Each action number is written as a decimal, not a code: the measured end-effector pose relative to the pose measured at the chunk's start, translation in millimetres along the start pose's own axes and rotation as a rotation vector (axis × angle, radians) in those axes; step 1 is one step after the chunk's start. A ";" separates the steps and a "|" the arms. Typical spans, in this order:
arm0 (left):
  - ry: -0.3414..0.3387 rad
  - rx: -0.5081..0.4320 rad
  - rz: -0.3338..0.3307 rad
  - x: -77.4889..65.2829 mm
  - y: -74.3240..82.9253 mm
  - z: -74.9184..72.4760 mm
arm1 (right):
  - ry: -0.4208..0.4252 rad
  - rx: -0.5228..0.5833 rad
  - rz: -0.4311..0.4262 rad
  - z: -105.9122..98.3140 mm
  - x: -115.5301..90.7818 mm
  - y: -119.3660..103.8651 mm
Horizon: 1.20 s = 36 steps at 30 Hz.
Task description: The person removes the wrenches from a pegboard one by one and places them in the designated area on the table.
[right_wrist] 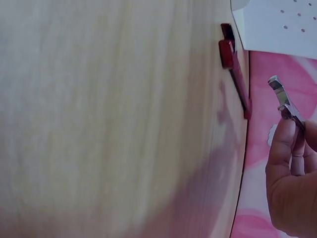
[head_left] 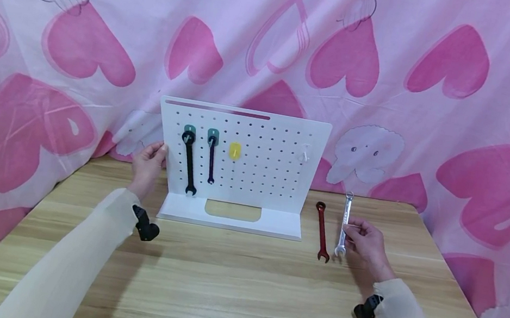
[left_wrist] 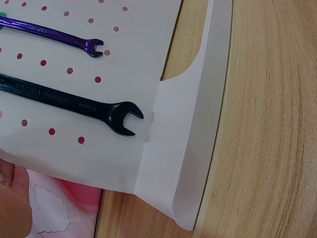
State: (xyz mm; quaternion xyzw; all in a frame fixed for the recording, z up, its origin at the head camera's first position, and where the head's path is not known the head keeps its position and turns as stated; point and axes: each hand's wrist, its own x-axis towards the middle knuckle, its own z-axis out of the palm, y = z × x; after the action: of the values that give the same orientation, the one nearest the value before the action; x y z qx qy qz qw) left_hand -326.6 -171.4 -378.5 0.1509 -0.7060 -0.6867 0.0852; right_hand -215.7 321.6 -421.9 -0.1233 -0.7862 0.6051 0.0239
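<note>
A white pegboard (head_left: 252,180) stands on the wooden table. My left hand (head_left: 148,165) grips its left edge; in the left wrist view only part of that hand (left_wrist: 15,206) shows, below the board. On the board hang a large black wrench (head_left: 189,163) and a slimmer purple wrench (head_left: 212,159), open ends down. My right hand (head_left: 368,242) pinches a silver combination wrench (head_left: 346,216) between thumb and fingers. In the right wrist view this silver wrench (right_wrist: 285,96) is lifted off the table. Left of it, a red wrench (head_left: 322,232) lies on the tabletop.
Green hooks (head_left: 214,133) carry the hung wrenches. A yellow hook (head_left: 234,151) is right of them, and a clear or white hook (head_left: 305,153) sits near the board's right side. Behind the table (head_left: 226,286) hangs a pink heart-patterned cloth (head_left: 226,89).
</note>
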 end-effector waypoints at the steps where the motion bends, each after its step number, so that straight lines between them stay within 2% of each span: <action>1: 0.001 -0.002 0.003 0.0 -0.1 0.1 | -0.003 -0.006 0.006 -0.7 0.8 0.6; 10: 0.011 -0.028 -0.004 1.8 -1.2 0.7 | -0.024 -0.025 0.072 -6.8 4.8 2.5; 26: 0.005 -0.011 0.021 1.3 -1.9 0.4 | -0.031 -0.127 0.068 -12.0 19.3 16.4; 36: 0.009 -0.029 0.010 0.5 -0.4 1.4 | -0.015 -0.169 0.109 -11.0 21.1 16.4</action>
State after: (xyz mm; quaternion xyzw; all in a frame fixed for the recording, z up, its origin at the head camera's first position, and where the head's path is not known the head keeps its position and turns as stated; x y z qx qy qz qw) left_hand -327.5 -170.3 -379.0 0.1493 -0.6964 -0.6957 0.0938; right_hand -231.4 340.6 -437.0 -0.1631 -0.8267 0.5379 -0.0255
